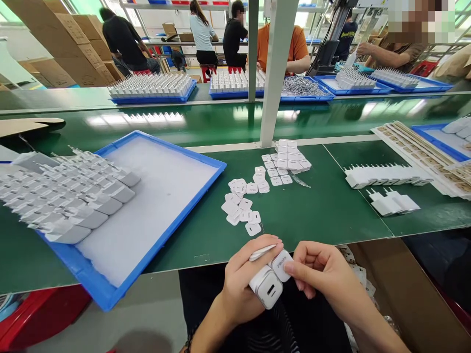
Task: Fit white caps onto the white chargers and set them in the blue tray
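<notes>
My left hand (235,277) is closed around a white USB charger (268,290), its port face turned toward me. A thin white plate (262,252) sticks out between the fingers of that hand. Right beside the charger is a white rounded-square cover (281,264) with grey lettering; whether it sits on a second charger body cannot be made out. The thumb of my right hand (318,269) presses on the cover's right edge, its other fingers curled behind. Loose white covers (239,206) lie scattered on the green table (198,245) just beyond my hands.
At left, a blue-rimmed tray (172,220) holds rows of white chargers (73,196). Stacked covers (290,157) lie by a metal post (274,73). More chargers (386,175) line up at right near cardboard strips (423,157). Several people work beyond the conveyor (206,122).
</notes>
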Motion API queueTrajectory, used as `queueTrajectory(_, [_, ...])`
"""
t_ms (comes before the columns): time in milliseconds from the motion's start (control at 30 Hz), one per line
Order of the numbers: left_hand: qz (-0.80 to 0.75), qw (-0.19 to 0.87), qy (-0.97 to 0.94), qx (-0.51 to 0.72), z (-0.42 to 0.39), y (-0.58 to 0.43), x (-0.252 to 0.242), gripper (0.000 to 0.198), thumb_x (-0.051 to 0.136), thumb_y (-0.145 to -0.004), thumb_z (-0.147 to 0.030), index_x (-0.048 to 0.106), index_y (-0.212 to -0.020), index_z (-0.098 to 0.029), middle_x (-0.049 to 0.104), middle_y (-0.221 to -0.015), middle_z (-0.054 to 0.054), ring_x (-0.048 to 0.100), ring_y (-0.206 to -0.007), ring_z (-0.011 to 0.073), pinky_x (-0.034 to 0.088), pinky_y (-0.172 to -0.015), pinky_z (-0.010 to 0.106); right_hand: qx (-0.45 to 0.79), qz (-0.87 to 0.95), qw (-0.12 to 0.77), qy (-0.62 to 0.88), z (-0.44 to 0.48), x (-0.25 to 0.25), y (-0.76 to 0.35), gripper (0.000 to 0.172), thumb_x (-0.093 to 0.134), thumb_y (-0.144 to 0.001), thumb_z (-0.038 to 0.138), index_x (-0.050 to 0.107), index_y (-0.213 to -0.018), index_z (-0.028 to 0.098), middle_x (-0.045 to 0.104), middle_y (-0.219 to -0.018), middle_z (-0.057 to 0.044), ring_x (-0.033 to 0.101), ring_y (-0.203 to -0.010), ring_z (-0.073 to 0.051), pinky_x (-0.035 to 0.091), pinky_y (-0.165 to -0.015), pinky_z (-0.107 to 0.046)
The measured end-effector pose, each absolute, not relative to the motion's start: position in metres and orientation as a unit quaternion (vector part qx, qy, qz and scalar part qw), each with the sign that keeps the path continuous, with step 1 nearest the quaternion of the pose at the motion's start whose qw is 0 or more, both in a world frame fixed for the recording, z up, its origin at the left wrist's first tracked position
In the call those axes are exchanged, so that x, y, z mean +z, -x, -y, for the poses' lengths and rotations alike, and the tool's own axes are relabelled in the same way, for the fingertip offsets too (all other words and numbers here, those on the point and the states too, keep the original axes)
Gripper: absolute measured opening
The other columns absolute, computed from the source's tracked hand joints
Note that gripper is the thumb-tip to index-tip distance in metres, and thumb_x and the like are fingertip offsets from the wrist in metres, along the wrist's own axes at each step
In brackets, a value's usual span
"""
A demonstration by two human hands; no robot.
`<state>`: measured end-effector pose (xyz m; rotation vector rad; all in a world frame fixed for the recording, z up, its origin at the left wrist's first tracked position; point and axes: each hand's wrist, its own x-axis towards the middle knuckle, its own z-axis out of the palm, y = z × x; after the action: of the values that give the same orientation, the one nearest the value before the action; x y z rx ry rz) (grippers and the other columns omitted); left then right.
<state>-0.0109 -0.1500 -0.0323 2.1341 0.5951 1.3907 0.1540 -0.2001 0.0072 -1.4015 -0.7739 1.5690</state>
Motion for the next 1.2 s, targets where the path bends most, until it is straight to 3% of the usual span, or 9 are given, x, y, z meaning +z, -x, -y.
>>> queueTrajectory(433, [-0.256,0.350,-0.770,0.468,0.145,0.012,-0.029,0.048,0.084,-0.066,-0.024,0.068,-0.111,-0.018,0.072,-0.101,0.011,0.070,-0.087,0.0210,0.061,-0.074,0.031,0.632,0.330,0.416,0.564,0.196,0.015,-0.154,0.039,0.080,-0.066,0.041,0.051,-0.057,0.018,0.052,-0.046,0.005,0.041,-0.041,-0.006,0.033,-0.040,-0.018])
queueTrajectory(1000, [-0.252,0.425,-0.741,0.454,0.147,0.007,-0.029,0.048,0.086,-0.063,-0.026,0.070,-0.108,-0.019,0.074,-0.092,0.009,0.069,-0.084,0.0224,0.061,-0.070,0.034,0.614,0.382,0.400,0.563,0.195,0.011,-0.162,0.049,0.078,-0.068,0.049,0.042,-0.054,0.019,0.040,-0.046,0.008,0.031,-0.046,-0.006,0.025,-0.046,-0.022])
queueTrajectory(1200, [-0.247,0.472,-0.718,0.447,0.146,0.005,-0.028,0.046,0.087,-0.061,-0.034,0.072,-0.103,-0.020,0.075,-0.091,0.009,0.069,-0.083,0.0226,0.060,-0.072,0.035,0.650,0.400,0.400,0.508,0.197,0.001,-0.164,0.043,0.059,-0.084,0.055,0.044,-0.064,0.020,0.043,-0.047,0.007,0.034,-0.045,-0.008,0.025,-0.046,-0.022])
